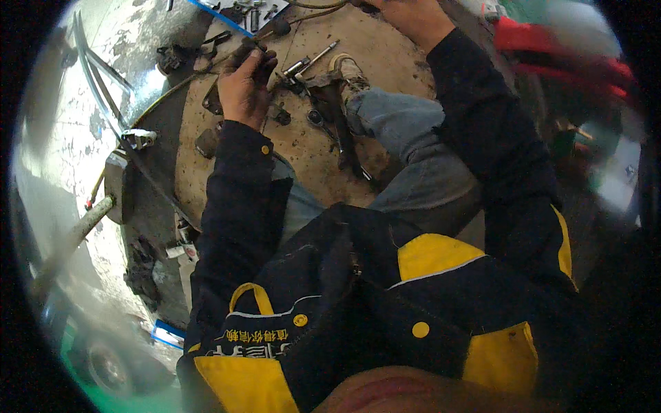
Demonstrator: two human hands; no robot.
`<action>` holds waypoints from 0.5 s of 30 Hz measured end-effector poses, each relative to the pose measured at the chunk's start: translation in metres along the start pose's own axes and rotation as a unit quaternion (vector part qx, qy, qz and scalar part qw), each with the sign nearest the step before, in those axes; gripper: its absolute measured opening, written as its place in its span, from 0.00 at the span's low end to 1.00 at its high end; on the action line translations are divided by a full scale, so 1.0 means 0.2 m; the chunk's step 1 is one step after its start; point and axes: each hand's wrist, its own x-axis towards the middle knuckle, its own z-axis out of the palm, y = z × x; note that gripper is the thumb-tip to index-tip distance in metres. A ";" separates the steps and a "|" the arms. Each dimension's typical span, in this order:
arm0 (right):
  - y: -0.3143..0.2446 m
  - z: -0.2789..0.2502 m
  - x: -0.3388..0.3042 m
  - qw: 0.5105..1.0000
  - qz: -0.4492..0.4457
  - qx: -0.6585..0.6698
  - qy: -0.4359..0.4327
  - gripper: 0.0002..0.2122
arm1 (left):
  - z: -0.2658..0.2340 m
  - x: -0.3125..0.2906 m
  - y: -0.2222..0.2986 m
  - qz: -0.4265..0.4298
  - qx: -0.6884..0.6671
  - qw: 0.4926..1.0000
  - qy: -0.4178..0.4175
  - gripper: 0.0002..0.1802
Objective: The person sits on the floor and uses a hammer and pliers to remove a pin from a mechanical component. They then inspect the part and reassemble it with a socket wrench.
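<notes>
At the upper left of the head view, my left hand (242,91) is closed, its blackened fingertips pinched on a thin brownish cable (313,14) beside a dark part. That cable runs on to my right hand (416,20) at the upper edge, where the fingers bend around it and are partly cut off. Near my left hand lie a dark round knob (279,27) and a small dark block (279,114). Between my legs rest a metal air tool (297,67), a ratchet wrench (317,118) and a long dark metal arm (341,131) on stained brown board (392,72).
A white sheet with bolts and sockets (253,12) lies at the top. Hoses (96,76) and a white fitting (140,138) are at the left. A pale bar (76,234) slants near a grey block (118,186). Something red (544,48) stands at the right.
</notes>
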 end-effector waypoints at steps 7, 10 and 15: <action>-0.05 -0.13 -0.24 0.928 -0.227 -0.283 0.084 0.21 | 0.10 0.05 -0.10 -0.046 -0.033 0.998 -0.009 0.18; 0.02 -0.15 -0.30 0.956 0.157 -0.248 0.015 0.19 | 0.11 0.03 -0.11 0.039 0.091 0.994 -0.040 0.18; 0.36 -0.09 -0.15 0.911 0.102 -0.393 -0.070 0.22 | 0.18 -0.05 -0.01 -0.022 -0.121 0.992 0.013 0.17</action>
